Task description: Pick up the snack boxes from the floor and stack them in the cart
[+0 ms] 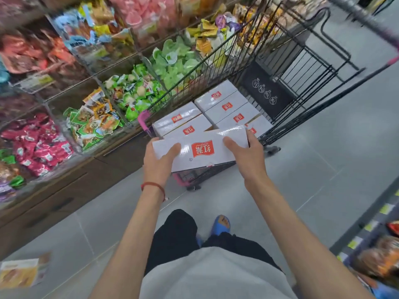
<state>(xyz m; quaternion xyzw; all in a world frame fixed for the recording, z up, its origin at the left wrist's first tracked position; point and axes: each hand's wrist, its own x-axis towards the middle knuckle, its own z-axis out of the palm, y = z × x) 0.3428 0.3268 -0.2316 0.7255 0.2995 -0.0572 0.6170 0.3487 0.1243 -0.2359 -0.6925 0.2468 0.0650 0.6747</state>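
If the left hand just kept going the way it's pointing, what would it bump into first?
Probably the white boxes already in the cart, just beyond the held box in the left hand. Depth is unclear, so the cart's rim might come first.

cart (287, 67) open above, stacked boxes (224, 104) fill its floor

Box (200, 147): white card w/ glossy film, catches light. Cart (265, 91): black wire metal, matt; corner guards (143, 117) pink plastic. Floor (323, 158): smooth grey tile, slight sheen. Snack packets (92, 121): shiny plastic wrap. Cabinet fronts (64, 190): brown wood-look, matt. Wrist cord (153, 186): red thread.
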